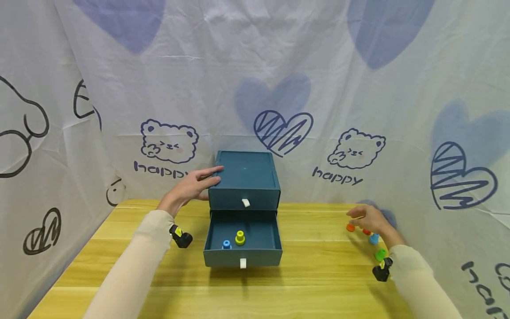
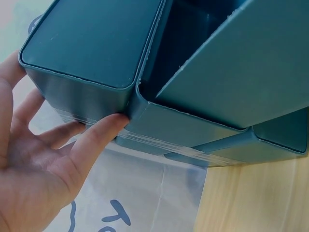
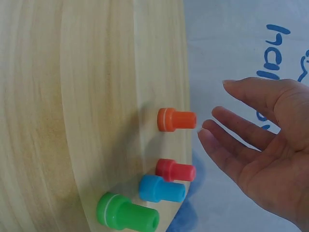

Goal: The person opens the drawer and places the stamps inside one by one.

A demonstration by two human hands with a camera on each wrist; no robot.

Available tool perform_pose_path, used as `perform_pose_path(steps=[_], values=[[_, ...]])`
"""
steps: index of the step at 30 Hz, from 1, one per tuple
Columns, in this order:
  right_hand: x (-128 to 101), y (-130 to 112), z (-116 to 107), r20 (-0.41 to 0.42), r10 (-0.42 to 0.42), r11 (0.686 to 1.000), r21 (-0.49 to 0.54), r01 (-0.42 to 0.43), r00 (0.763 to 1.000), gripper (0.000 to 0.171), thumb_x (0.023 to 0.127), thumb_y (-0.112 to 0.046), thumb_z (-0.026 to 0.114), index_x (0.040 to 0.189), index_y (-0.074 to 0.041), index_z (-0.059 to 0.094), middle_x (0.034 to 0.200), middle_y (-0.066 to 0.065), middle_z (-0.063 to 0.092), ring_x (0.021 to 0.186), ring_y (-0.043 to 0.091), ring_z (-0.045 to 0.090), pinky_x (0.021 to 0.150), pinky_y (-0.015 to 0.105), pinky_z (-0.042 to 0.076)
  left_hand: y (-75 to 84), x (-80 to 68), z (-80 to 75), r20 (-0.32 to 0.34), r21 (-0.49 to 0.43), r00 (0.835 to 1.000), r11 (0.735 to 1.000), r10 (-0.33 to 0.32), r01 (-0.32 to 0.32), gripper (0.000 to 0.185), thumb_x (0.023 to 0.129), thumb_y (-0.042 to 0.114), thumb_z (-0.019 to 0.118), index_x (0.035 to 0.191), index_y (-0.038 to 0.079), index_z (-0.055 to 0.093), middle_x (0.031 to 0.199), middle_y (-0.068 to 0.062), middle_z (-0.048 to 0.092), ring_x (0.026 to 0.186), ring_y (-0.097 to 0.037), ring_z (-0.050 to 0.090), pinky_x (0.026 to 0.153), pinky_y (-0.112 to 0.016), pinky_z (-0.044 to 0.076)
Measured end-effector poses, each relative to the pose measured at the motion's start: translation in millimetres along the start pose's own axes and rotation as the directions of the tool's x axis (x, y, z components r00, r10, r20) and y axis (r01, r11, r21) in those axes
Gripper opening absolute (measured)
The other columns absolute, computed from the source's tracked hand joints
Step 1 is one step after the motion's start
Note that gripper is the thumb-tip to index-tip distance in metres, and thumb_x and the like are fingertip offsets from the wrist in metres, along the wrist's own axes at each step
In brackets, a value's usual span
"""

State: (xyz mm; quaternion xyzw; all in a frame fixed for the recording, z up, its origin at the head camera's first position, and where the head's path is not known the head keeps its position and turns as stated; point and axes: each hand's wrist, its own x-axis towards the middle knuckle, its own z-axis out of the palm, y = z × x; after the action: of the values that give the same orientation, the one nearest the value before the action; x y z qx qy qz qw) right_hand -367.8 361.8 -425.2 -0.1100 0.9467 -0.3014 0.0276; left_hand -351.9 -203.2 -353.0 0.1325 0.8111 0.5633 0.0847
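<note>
Drawer box (image 1: 245,179): dark teal throughout, with white pull tabs (image 1: 245,203). Inside the open lower drawer (image 1: 243,241): a yellow peg (image 1: 240,238) and a small blue peg (image 1: 226,244). Near the right hand (image 1: 368,219): an orange peg (image 3: 176,120) with a white band, a red peg (image 3: 175,170), a light blue peg (image 3: 161,189) and a green peg (image 3: 127,216) with a white band. Counter (image 1: 318,283): pale yellow wood grain. Backdrop (image 1: 159,66): white cloth printed with blue hearts, outlined bears and the word "happy". Sleeves (image 1: 131,270): cream.
</note>
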Motion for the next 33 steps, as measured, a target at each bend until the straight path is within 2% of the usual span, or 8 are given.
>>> perform_pose_path(steps=[5,8,13,15,19,22,28,33], values=[[3.0,5.1,1.9,-0.011,0.043,0.999,-0.007,-0.043,0.999,0.03,0.094,-0.006,0.071,0.121,0.007,0.069,0.126,0.036,0.066,0.108,0.046,0.068,0.084,0.049,0.062,-0.6,1.2,0.7,-0.003,0.008,1.0,1.0,0.004,-0.004,0.063,0.103,0.045,0.061,0.16,0.028,0.04,0.174,-0.012,0.016,0.154,-0.043,0.033,0.113,-0.064,0.044],[4.6,9.1,4.9,-0.033,0.051,0.999,-0.013,-0.051,0.998,0.03,0.093,-0.006,0.071,0.12,0.007,0.069,0.124,0.036,0.066,0.107,0.045,0.068,0.081,0.045,0.062,-1.7,2.0,0.5,-0.003,0.007,1.0,1.0,0.004,-0.004,0.063,0.103,0.045,0.061,0.16,0.028,0.04,0.174,-0.012,0.016,0.154,-0.043,0.032,0.113,-0.065,0.043],[6.4,14.5,12.4,-0.046,0.036,0.999,0.013,-0.036,0.998,0.032,0.091,-0.003,0.07,0.12,0.01,0.068,0.12,0.034,0.069,0.082,0.026,0.069,0.061,0.031,0.055,-2.4,1.2,0.4,0.0,0.005,1.0,1.0,0.007,-0.007,0.063,0.103,0.046,0.061,0.16,0.028,0.04,0.174,-0.011,0.016,0.155,-0.042,0.031,0.113,-0.066,0.042],[6.8,15.2,15.2,-0.035,0.027,0.999,0.048,-0.025,0.999,0.034,0.09,-0.001,0.07,0.121,0.012,0.066,0.119,0.035,0.069,0.078,0.02,0.066,0.06,0.029,0.055,-2.6,0.4,0.1,0.004,0.002,1.0,1.0,0.012,-0.012,0.063,0.103,0.046,0.06,0.16,0.027,0.04,0.174,-0.012,0.016,0.155,-0.042,0.03,0.114,-0.067,0.042],[7.7,16.5,20.2,-0.015,-0.017,0.995,0.093,0.018,1.0,0.036,0.087,0.004,0.069,0.121,0.017,0.064,0.114,0.036,0.069,0.084,0.026,0.071,0.068,0.033,0.061,-3.5,-0.2,-0.7,-0.002,0.001,1.0,1.0,0.015,-0.015,0.063,0.103,0.047,0.06,0.159,0.028,0.041,0.174,-0.011,0.017,0.156,-0.042,0.03,0.114,-0.067,0.041],[9.3,20.1,25.0,-0.001,-0.04,0.995,0.093,0.04,0.999,0.037,0.085,0.007,0.07,0.12,0.017,0.064,0.111,0.035,0.07,0.085,0.03,0.072,0.068,0.035,0.062,-4.0,-0.2,-0.7,-0.007,0.004,1.0,1.0,0.015,-0.015,0.063,0.103,0.048,0.061,0.159,0.028,0.042,0.174,-0.01,0.018,0.155,-0.042,0.031,0.113,-0.067,0.042],[8.4,22.3,33.7,0.024,-0.027,0.993,0.117,0.024,0.999,0.038,0.083,0.01,0.07,0.119,0.017,0.064,0.11,0.035,0.07,0.083,0.027,0.072,0.066,0.037,0.064,-5.4,0.7,-0.8,-0.005,-0.006,1.0,1.0,0.015,-0.015,0.062,0.103,0.047,0.061,0.159,0.027,0.042,0.173,-0.011,0.018,0.155,-0.042,0.031,0.113,-0.067,0.042],[7.1,21.6,38.3,0.038,-0.014,0.992,0.124,0.01,0.999,0.037,0.086,0.008,0.071,0.121,0.016,0.064,0.11,0.035,0.07,0.085,0.03,0.073,0.068,0.041,0.065,-5.5,0.5,-0.4,-0.008,-0.001,1.0,1.0,0.02,-0.02,0.062,0.103,0.048,0.061,0.159,0.027,0.043,0.173,-0.011,0.019,0.155,-0.042,0.031,0.113,-0.067,0.042]])
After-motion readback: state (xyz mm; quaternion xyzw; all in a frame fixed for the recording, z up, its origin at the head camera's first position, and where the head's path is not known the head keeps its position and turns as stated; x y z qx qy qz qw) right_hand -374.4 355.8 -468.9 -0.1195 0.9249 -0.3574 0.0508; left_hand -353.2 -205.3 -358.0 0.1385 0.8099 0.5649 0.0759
